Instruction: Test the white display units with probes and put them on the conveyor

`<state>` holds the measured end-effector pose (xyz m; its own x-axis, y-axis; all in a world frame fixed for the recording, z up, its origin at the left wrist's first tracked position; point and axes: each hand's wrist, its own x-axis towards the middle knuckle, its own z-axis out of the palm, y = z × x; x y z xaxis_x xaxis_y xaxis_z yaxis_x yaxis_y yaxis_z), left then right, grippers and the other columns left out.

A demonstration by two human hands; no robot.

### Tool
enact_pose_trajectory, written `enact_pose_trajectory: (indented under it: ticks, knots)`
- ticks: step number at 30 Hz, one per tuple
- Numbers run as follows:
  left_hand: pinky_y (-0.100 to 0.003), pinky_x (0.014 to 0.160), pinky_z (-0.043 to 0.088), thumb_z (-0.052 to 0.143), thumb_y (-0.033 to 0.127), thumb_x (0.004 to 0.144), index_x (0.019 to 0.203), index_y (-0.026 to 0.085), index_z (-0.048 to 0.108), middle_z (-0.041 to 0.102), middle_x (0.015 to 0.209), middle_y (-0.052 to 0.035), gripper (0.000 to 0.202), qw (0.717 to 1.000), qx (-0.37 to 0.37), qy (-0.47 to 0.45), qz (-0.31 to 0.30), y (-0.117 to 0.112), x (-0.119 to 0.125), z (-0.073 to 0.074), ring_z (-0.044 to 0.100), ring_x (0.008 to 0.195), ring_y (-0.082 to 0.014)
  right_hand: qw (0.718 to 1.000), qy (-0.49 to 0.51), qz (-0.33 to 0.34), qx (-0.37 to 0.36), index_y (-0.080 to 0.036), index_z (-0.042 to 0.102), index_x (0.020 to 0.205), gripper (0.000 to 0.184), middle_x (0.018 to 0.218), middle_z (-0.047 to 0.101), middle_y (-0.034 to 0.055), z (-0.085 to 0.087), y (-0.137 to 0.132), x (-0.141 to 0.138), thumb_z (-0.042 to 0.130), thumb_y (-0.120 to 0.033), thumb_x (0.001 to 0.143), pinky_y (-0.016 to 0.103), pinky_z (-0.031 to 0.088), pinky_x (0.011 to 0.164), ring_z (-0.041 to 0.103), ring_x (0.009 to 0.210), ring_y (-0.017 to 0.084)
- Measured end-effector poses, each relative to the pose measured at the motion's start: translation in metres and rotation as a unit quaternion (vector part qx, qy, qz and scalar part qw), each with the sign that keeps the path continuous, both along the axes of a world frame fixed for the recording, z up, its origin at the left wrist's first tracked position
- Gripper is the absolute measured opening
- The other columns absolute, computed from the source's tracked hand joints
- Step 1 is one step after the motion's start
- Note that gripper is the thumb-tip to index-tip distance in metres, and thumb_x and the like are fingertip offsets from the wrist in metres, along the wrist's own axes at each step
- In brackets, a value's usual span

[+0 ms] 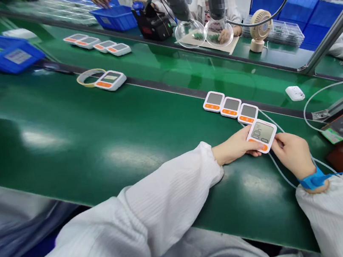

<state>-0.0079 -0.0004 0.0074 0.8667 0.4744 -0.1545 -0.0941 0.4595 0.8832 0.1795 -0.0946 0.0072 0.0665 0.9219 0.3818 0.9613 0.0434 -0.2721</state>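
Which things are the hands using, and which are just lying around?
In use, or probably so:
- lit-up gadget, held in the left hand, right hand at its edge
- three matching gadgets in a row beside it

Seemingly just lying about:
- yellowish ring
- little fan
- small white block

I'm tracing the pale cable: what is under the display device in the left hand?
Fingers of the left hand show under the display device, and a pale cable emerges past its lower edge. Whatever else lies directly beneath is covered.
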Motion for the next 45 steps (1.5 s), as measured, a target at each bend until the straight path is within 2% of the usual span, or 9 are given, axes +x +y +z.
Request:
enact_pose_trajectory:
  ticks: [6,9,13,18,22,26,30,35,45]
  knots:
    - [-0.023,0.060,0.052,0.083,0.029,0.071,0.114,0.016,0.054,0.070,0.084,-0.0031,0.054,0.996,0.056,-0.016,0.071,0.017,-0.006,0.001,0.064,0.064,-0.0104,0.996,-0.040,-0.065,0.038,-0.009,0.065,0.123,0.058,0.116,0.066,0.0178,-0.016,0.011,0.016,0.036,-0.054,0.102,0.040,0.043,0.087,0.058,0.105,0.033]
    - [-0.022,0.056,0.049,0.083,0.029,0.068,0.112,0.016,0.053,0.069,0.083,-0.0020,0.055,0.980,0.113,-0.030,0.163,0.039,-0.014,0.005,0.064,0.063,-0.0109,0.997,0.007,-0.083,0.003,-0.005,0.056,0.134,0.070,0.115,0.066,0.0186,-0.022,0.015,0.022,0.032,-0.062,0.102,0.041,0.044,0.086,0.060,0.102,0.033]
    - [-0.020,0.049,0.041,0.080,0.031,0.069,0.113,0.018,0.056,0.067,0.082,-0.0002,0.052,0.923,0.151,-0.040,0.352,0.082,-0.033,0.004,0.057,0.055,-0.0085,0.990,0.088,-0.054,-0.093,-0.016,0.066,0.105,0.055,0.072,0.064,0.0048,-0.019,0.012,0.018,0.035,-0.062,0.102,0.032,0.035,0.060,0.059,0.064,0.023]
    - [-0.024,0.052,0.043,0.052,0.046,0.090,0.103,0.014,0.066,0.068,0.081,-0.0056,0.037,0.770,0.235,0.129,0.579,0.142,-0.073,-0.017,0.060,0.062,-0.0146,0.982,0.093,0.088,-0.142,-0.020,0.050,0.061,0.061,0.056,0.052,-0.0003,-0.011,0.006,0.000,0.037,-0.064,0.102,0.029,0.027,0.057,0.049,0.055,0.016]
    - [-0.032,0.074,0.052,0.042,0.048,0.094,0.091,0.014,0.072,0.072,0.085,-0.0094,0.045,0.700,0.374,0.365,0.486,0.163,-0.099,-0.027,0.068,0.082,-0.0241,0.971,0.103,0.171,-0.135,-0.020,0.055,0.067,0.055,0.062,0.054,-0.0005,-0.010,0.003,-0.016,0.042,-0.059,0.104,0.027,0.031,0.061,0.051,0.061,0.015]
    - [-0.044,0.096,0.050,0.051,0.041,0.089,0.105,0.015,0.075,0.072,0.102,-0.0151,0.039,0.675,0.420,0.433,0.426,0.159,-0.101,-0.026,0.065,0.105,-0.0340,0.953,0.121,0.255,-0.107,-0.019,0.061,0.076,0.040,0.069,0.057,-0.0004,-0.015,0.000,-0.030,0.050,-0.046,0.104,0.027,0.033,0.065,0.053,0.067,0.014]
    - [-0.052,0.116,0.034,0.049,0.040,0.092,0.137,0.017,0.062,0.055,0.140,-0.0190,0.052,0.631,0.482,0.461,0.396,0.143,-0.088,-0.022,0.047,0.135,-0.0361,0.949,0.114,0.277,-0.095,-0.019,0.058,0.075,0.031,0.069,0.056,-0.0014,-0.023,-0.004,-0.043,0.055,-0.033,0.103,0.027,0.031,0.065,0.051,0.067,0.014]
    - [-0.072,0.118,0.014,0.046,0.064,0.094,0.151,0.031,0.046,0.029,0.163,-0.0144,0.065,0.556,0.601,0.503,0.277,0.125,-0.066,-0.013,0.019,0.152,-0.0422,0.961,0.095,0.249,-0.075,-0.019,0.049,0.070,0.031,0.065,0.051,-0.0032,-0.026,-0.004,-0.051,0.063,-0.022,0.098,0.028,0.028,0.063,0.047,0.063,0.014]
    - [-0.067,0.117,0.022,0.061,0.076,0.078,0.149,0.034,0.045,0.025,0.166,-0.0092,0.084,0.595,0.610,0.519,0.065,0.129,-0.083,0.002,0.013,0.154,-0.0435,0.964,0.083,0.229,-0.102,-0.018,0.050,0.070,0.031,0.067,0.054,-0.0032,-0.022,0.002,-0.055,0.068,-0.018,0.095,0.027,0.029,0.063,0.051,0.064,0.013]
